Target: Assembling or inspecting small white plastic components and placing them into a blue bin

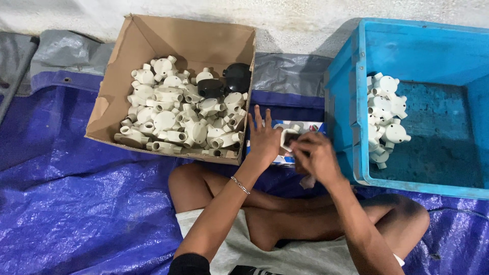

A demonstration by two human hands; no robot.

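While the right hand (317,157) curls over a cream conduit junction box (289,137) at the centre of the frame, its fingers hide most of the fitting, so only a pale rim and a dark opening show. The left hand (264,138) presses its palm against the fitting's left side with fingers spread and straight, gripping nothing. A small scrap under the right hand is too blurred to identify. Behind both hands lies a flat white-and-blue packet (285,127), largely covered. At upper left, a cardboard carton (109,102) holds a heap of cream junction boxes (178,122) with two black junction boxes (226,81) near its back right corner. At right, a blue plastic crate (351,102), cut off by the frame edge, holds a smaller cluster of cream fittings (384,119) against its left wall. Everything rests on a blue tarpaulin (76,203).
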